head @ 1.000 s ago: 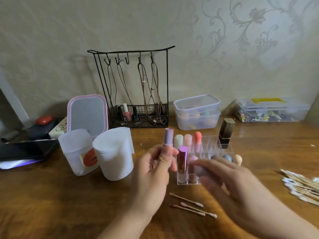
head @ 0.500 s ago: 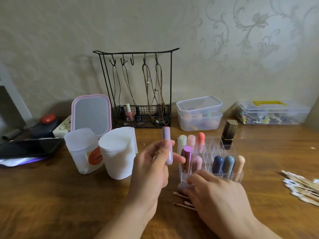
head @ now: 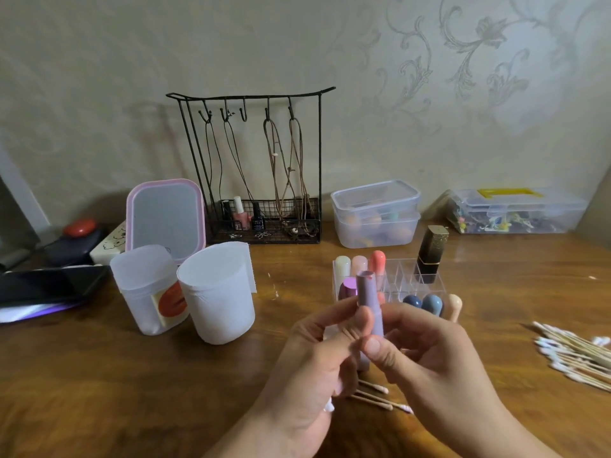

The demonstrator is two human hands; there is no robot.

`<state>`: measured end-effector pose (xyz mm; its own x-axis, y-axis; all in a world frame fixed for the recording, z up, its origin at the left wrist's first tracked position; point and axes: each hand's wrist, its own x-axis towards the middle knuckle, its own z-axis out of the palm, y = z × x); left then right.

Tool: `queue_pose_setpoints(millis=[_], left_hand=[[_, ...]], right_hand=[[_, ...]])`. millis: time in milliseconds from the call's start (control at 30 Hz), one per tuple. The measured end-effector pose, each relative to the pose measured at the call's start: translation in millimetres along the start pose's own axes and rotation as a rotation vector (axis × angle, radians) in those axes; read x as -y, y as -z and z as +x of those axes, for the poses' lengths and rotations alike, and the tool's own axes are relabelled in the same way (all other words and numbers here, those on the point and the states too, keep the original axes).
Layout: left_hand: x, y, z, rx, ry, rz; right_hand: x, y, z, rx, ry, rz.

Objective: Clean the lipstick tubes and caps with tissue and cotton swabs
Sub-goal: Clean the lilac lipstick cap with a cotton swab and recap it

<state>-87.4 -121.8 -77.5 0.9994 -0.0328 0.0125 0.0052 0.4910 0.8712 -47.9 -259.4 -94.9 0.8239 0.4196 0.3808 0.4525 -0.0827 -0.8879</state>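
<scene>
You are holding a slim lilac plastic lipstick tube (head: 370, 305) with a pink smear on its flat top, upright in front of the clear acrylic organizer (head: 405, 276). Your left hand (head: 314, 361) is gripping its lower half; your right hand (head: 426, 355) is pinching its middle.

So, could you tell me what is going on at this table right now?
A person holds a lilac lipstick tube upright in both hands, the left hand and the right hand gripping it above the wooden table. Behind it stands a clear organizer with other lipsticks. Used cotton swabs lie below the hands.
</scene>
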Motion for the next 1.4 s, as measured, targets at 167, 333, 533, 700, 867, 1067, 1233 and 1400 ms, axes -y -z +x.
queue_pose_setpoints(millis=[167, 333, 533, 700, 867, 1067, 1233, 1400], left_hand=[[-2, 4, 4, -0.050, -0.083, -0.007], [-4, 7, 3, -0.023, -0.251, -0.027], [-2, 4, 6, -0.121, -0.257, 0.066], [-7, 6, 10, -0.290, -0.302, 0.043], [-6, 8, 10, -0.291, -0.324, 0.153], [-8, 6, 7, -0.304, -0.417, 0.355], [-4, 4, 4, -0.353, -0.573, 0.623], [1, 3, 0, -0.222, -0.497, 0.457]], right_hand=[[2, 5, 1, -0.025, -0.068, 0.261], [6, 10, -5, 0.016, -0.046, 0.392], [6, 2, -13, -0.055, 0.090, 0.372], [13, 5, -12, -0.063, 0.109, 0.337], [7, 6, -8, -0.060, 0.064, 0.350], [6, 9, -8, -0.082, 0.074, 0.047], [10, 5, -10, -0.055, 0.008, 0.124], [12, 4, -6, -0.053, -0.045, 0.161]])
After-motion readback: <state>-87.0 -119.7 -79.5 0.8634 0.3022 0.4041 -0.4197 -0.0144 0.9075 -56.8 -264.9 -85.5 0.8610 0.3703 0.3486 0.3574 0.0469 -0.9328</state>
